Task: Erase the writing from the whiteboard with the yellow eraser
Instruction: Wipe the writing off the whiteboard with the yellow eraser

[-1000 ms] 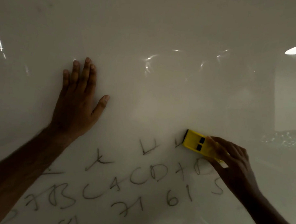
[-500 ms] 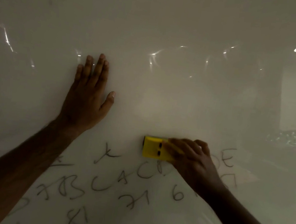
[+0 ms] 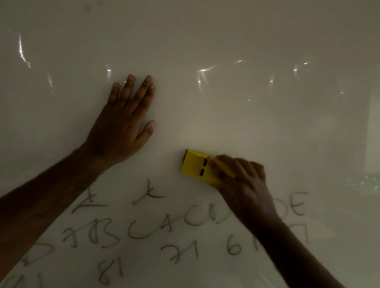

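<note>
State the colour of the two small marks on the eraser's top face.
Black: two short marks on the yellow eraser, beside the right hand. Head view.

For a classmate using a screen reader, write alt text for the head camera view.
A right hand presses a yellow rectangular eraser against a glossy whiteboard, just above rows of handwritten letters and numbers. The left hand rests flat and open on the board.
</note>
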